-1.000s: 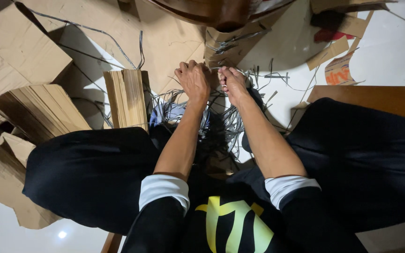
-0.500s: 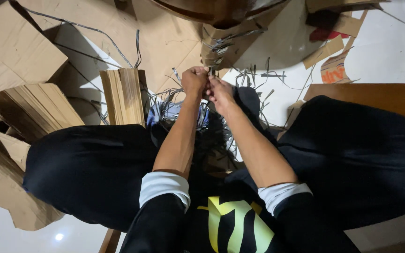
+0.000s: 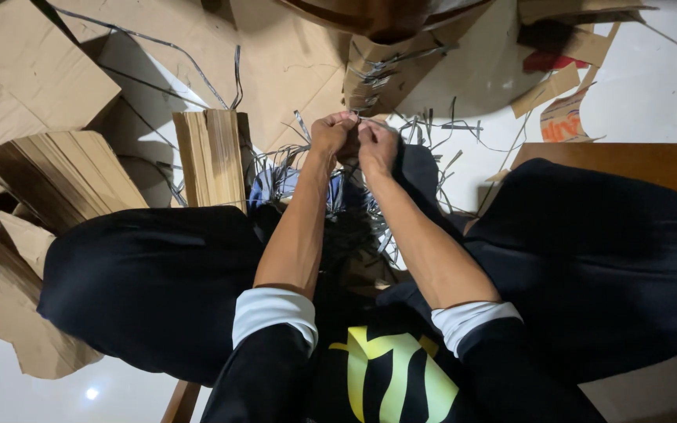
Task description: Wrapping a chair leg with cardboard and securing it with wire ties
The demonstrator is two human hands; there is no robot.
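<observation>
Grey, thin and flat, the strips (image 3: 307, 168) lie in a loose tangle on the floor between the person's knees; many curl or stick out at angles, some reach toward the pale floor (image 3: 667, 86) on the right; they look like plastic strapping, though the material cannot be told for sure. Left hand (image 3: 332, 135) and right hand (image 3: 378, 145) meet knuckle to knuckle just above that tangle; both are curled shut, fingertips pinched together on a short grey strip end (image 3: 354, 119) held between the two hands; the pinch itself is small and partly hidden by the fingers. Both forearms are bare; white cuffs sit at the elbows under black sleeves; black trousers spread wide to either side.

Brown corrugated cardboard all round; a flat bound stack of cardboard sheets (image 3: 211, 157) stands just left of the left hand, edges showing as fine ribs; a second, fanned stack (image 3: 64, 176) lies further left, well apart from the hands. A folded cardboard bundle (image 3: 381, 70) crossed by grey strips sits just beyond the hands. Large flat cardboard sheet (image 3: 276, 55) lies beneath; a smooth brown wooden board (image 3: 636, 160) shows at right, behind the knee.
</observation>
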